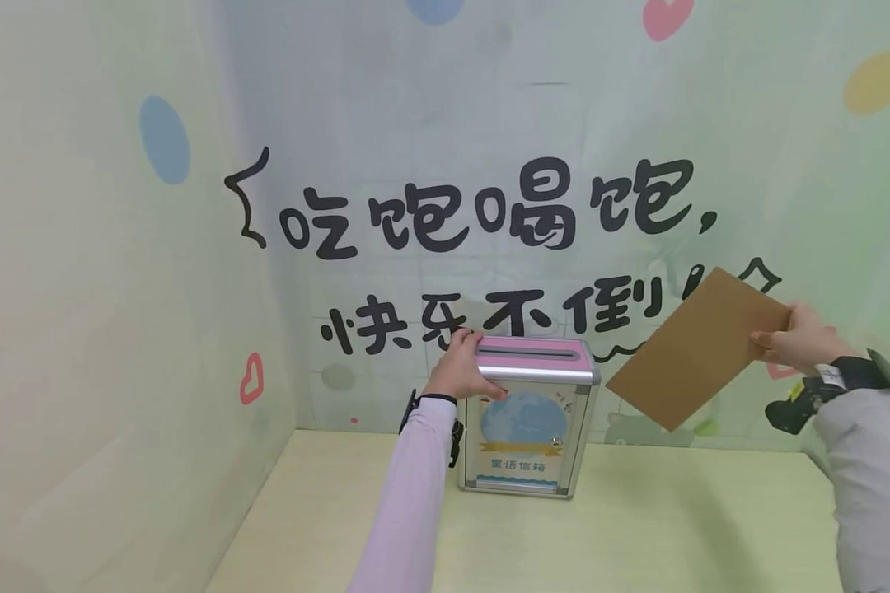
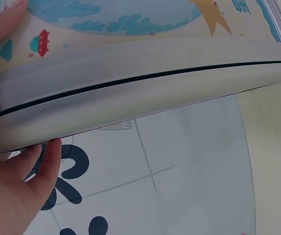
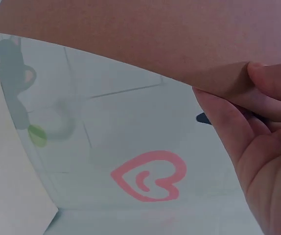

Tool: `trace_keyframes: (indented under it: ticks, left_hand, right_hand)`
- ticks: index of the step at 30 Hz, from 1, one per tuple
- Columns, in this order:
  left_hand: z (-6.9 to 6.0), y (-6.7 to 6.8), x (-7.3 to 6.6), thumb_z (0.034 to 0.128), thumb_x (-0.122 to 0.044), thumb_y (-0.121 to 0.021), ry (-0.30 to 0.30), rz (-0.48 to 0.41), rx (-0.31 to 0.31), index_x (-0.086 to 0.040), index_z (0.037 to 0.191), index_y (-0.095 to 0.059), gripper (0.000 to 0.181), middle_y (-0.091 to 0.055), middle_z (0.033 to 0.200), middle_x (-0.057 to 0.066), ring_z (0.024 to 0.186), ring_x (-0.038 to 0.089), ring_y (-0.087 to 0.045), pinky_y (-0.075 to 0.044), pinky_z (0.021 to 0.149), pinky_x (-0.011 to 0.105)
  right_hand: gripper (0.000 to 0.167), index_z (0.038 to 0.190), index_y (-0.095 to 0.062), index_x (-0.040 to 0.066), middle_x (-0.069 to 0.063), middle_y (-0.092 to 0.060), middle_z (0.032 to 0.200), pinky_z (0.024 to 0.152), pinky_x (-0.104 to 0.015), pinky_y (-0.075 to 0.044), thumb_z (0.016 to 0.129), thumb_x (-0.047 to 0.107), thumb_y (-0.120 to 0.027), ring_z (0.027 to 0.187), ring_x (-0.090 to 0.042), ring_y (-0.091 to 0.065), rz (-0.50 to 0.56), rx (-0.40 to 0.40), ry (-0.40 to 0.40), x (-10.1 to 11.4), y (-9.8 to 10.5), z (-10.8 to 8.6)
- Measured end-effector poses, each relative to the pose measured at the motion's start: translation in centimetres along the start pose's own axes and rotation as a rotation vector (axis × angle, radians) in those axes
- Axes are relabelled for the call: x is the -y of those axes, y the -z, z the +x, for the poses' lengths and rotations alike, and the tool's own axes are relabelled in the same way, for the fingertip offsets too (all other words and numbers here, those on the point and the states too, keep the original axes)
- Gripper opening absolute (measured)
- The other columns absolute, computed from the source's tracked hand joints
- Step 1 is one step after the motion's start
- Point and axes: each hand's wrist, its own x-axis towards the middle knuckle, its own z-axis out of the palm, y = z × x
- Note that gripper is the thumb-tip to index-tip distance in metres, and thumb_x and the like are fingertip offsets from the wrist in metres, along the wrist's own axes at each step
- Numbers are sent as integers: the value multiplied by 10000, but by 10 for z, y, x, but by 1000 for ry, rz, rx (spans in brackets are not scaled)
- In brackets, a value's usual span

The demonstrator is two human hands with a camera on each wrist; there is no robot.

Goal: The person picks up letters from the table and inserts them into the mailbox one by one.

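A letter box [image 1: 522, 424] with a silver frame stands upright at the table's back, close to the wall. Along its pink top runs a narrow slot [image 1: 528, 353]; the front carries a blue globe picture and printed characters. My left hand [image 1: 460, 369] grips the box's upper left corner, thumb on the front and fingers over the top toward the back. To the right of the box, in the air, my right hand [image 1: 799, 339] pinches a flat brown envelope [image 1: 700, 350] by its right edge. In the right wrist view the thumb [image 3: 275, 81] presses on the envelope's face.
The pale wooden table [image 1: 341, 527] reaches from the box toward me. Behind it rises a pale wall [image 1: 415, 107] with large black characters and coloured shapes, and another wall [image 1: 104, 329] closes off the left side.
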Motion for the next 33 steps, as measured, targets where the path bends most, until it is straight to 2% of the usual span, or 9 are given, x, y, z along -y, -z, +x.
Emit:
trace_keyframes:
  ticks: [5, 7, 10, 12, 18, 21, 25, 28, 33]
  left_hand:
    - [0, 1, 0, 513, -325, -879, 2, 10, 6, -89, 1410, -311, 1087, -209, 1466, 114, 1171, 292, -442, -416, 925, 403]
    - [1, 0, 1, 517, -334, -876, -4, 18, 6, -91, 1410, -310, 1085, -211, 1466, 112, 1182, 288, -435, -417, 926, 400]
    - [2, 0, 3, 523, -352, -870, -9, 30, 8, -98, 1414, -306, 1084, -205, 1471, 105, 1209, 278, -414, -413, 933, 392]
    - [2, 0, 4, 522, -352, -870, -12, 28, 2, -100, 1412, -310, 1080, -204, 1472, 105, 1221, 280, -405, -408, 939, 396]
    - [1, 0, 5, 518, -338, -874, -6, 18, -5, -105, 1409, -318, 1076, -212, 1470, 105, 1210, 286, -417, -409, 938, 399]
    - [0, 0, 5, 520, -345, -872, -2, 21, 1, -109, 1411, -316, 1076, -214, 1471, 101, 1215, 285, -417, -414, 934, 391]
    - [-1, -2, 5, 521, -347, -870, -4, 15, 3, -113, 1410, -318, 1073, -213, 1473, 100, 1221, 288, -412, -416, 931, 389]
    - [0, -2, 4, 521, -346, -870, -6, 10, 0, -118, 1410, -319, 1070, -212, 1473, 95, 1214, 284, -417, -415, 930, 388]
    - [1, -2, 3, 522, -351, -869, -8, 13, -8, -118, 1408, -323, 1066, -219, 1470, 93, 1210, 286, -420, -415, 931, 394]
  right_hand:
    - [394, 1148, -241, -227, -84, -528, 918, 686, -256, -528, 911, 10, -449, 726, 15, -570, -15, -13, 49, 14, 17, 2]
    - [389, 1147, -250, -211, -69, -515, 925, 681, -257, -529, 911, 23, -452, 724, 22, -568, -14, -40, 62, 22, 21, 3]
    - [436, 1169, -243, -201, -215, -472, 1036, 683, -252, -529, 916, 72, -471, 719, 61, -538, -31, -88, 80, 35, 24, 5]
    - [446, 1175, -255, -183, -241, -432, 1085, 691, -243, -526, 920, 106, -477, 721, 76, -532, -30, -113, 94, 45, 23, 7]
    - [369, 1160, -340, -77, 116, -491, 913, 718, -202, -510, 913, 137, -513, 776, 75, -542, 54, -115, 148, 70, 15, 14]
    - [425, 1196, -317, -102, -32, -503, 1036, 716, -200, -509, 907, 137, -519, 764, 101, -521, 42, -122, 159, 79, 6, 18]
    - [524, 1258, -242, -139, -268, -356, 1235, 720, -202, -508, 912, 153, -506, 756, 103, -497, 1, -133, 156, 93, -5, 22]
    - [514, 1242, -232, -132, -286, -337, 1246, 718, -209, -511, 913, 157, -501, 798, 25, -522, -6, -156, 159, 105, -10, 25]
    - [509, 1215, -216, -126, -291, -323, 1236, 694, -192, -511, 906, 154, -509, 976, -256, -536, 6, -169, 167, 126, -20, 31]
